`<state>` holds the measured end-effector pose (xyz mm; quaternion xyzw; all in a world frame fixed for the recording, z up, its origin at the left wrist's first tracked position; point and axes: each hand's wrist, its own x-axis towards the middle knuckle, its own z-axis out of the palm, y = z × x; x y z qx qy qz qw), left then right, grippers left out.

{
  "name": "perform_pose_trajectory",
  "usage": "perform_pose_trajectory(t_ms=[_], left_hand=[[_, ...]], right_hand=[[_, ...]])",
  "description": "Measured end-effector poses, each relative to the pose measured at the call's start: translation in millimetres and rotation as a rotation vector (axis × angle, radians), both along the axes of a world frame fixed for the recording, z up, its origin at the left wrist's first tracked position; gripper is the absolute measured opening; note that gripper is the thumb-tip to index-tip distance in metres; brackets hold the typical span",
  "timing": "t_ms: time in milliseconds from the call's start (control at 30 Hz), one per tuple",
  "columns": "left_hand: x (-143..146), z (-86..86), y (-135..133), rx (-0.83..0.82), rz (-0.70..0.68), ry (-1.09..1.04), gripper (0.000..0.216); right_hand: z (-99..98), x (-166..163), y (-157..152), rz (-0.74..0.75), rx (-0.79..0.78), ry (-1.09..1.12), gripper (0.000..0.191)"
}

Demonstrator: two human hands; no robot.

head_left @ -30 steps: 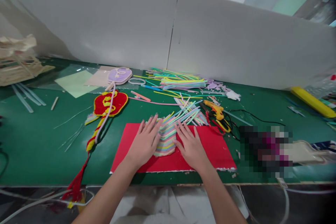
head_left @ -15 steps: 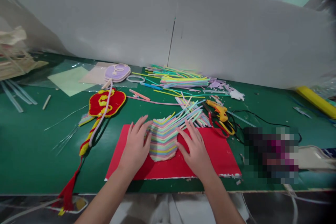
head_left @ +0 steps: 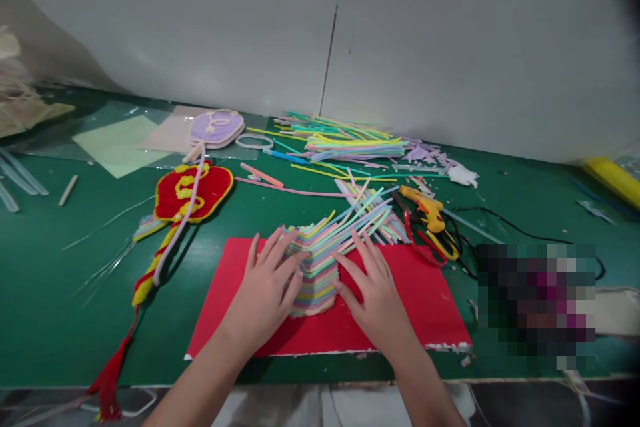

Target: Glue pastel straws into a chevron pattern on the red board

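Note:
A red foam sheet (head_left: 420, 293) lies flat near the front edge of the green table (head_left: 60, 293). On it sits a striped pastel piece (head_left: 315, 273) made of glued coloured sticks, their loose ends fanning up to the right. My left hand (head_left: 265, 293) lies flat on the left part of this piece, fingers spread. My right hand (head_left: 373, 290) rests flat on the red sheet, its fingers touching the piece's right edge. Both hands are open and hold nothing.
A red and yellow ornament (head_left: 193, 192) with a tassel lies to the left, a lilac one (head_left: 216, 127) behind it. Loose coloured sticks (head_left: 350, 145) pile up at the back. A yellow glue gun (head_left: 425, 207) and scissors (head_left: 430, 243) lie to the right. A white partition (head_left: 320, 27) closes the back.
My left hand has slid right onto the striped piece, after pulling left off it half a second ago. The view has tilted down slightly. The right hand has hardly moved.

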<state>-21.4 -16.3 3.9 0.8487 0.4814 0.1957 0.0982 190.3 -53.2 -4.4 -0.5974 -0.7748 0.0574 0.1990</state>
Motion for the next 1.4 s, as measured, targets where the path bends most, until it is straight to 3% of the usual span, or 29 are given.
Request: perform_pose_trajectory(t_ms=[200,367,567,700,833,933,1133,1400], left_hand=[[1.5,-3.0,-0.2,0.015,-0.002,0.026,0.039],[2.8,-10.1,1.4,0.063,-0.087,0.145,0.051],[3.3,-14.8,3.6,0.114,-0.094,0.200,0.052],[1.6,-14.5,3.8,0.139,-0.099,0.204,0.051],[1.1,-13.9,4.2,0.159,-0.102,0.193,0.055],[1.2,-13.9,4.4,0.172,-0.099,0.181,0.056],[0.5,-16.1,4.2,0.249,-0.096,0.223,0.056],[-0.4,-17.1,5.1,0.288,-0.095,0.224,0.056]], right_hand=[[-2.0,0.2,1.1,-0.061,0.036,0.078,0.045],[-4.7,0.4,1.7,-0.091,0.028,0.106,0.044],[11.1,12.7,14.6,-0.071,0.037,0.157,0.035],[33.8,41.1,61.4,-0.047,0.135,0.187,0.030],[57.3,83.1,139.2,0.027,0.202,0.096,0.025],[65.6,108.7,197.8,-0.047,0.211,-0.032,0.022],[44.5,116.3,268.0,-0.080,0.084,-0.244,0.018],[24.9,100.2,287.4,-0.069,0.069,-0.285,0.009]])
